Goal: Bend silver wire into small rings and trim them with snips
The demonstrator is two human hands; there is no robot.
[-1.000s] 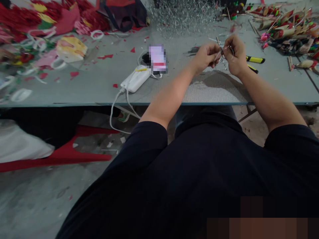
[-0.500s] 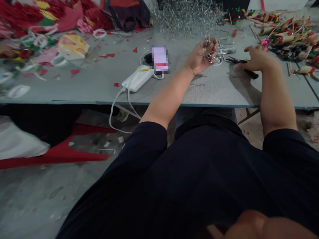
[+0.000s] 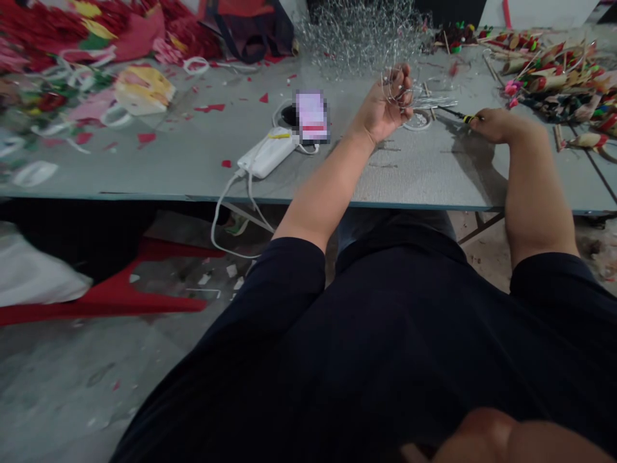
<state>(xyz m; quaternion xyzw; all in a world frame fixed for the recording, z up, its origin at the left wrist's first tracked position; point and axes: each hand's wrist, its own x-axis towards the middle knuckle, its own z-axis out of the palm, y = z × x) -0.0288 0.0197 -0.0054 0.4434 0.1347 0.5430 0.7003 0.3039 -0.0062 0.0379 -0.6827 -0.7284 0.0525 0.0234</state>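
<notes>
Thin silvery wire [image 3: 391, 90], bent into loops, is pinched in the fingers of my left hand [image 3: 383, 109] above the table. My right hand [image 3: 496, 125] is wrapped round the handles of dark pliers [image 3: 453, 113] with black and yellow grips; their long jaws point left toward the wire. Below the left hand lies a small round white dish [image 3: 417, 121] with tiny pale bits in it. Straight lengths of wire [image 3: 436, 103] lie just behind the dish, between the two hands.
A large tangle of silver wire [image 3: 361, 38] fills the back of the grey table [image 3: 409, 177]. Bamboo pieces and colourful bits [image 3: 554, 80] crowd the right. A phone [image 3: 311, 116] and a white power strip [image 3: 267, 153] with cables lie left of my arm. Red decorations [image 3: 178, 35] heap at the far left.
My right hand has closed round the pliers, which lay on the table under its spread fingers, and their jaws have lifted slightly. My left hand with the wire has shifted a little left and up.
</notes>
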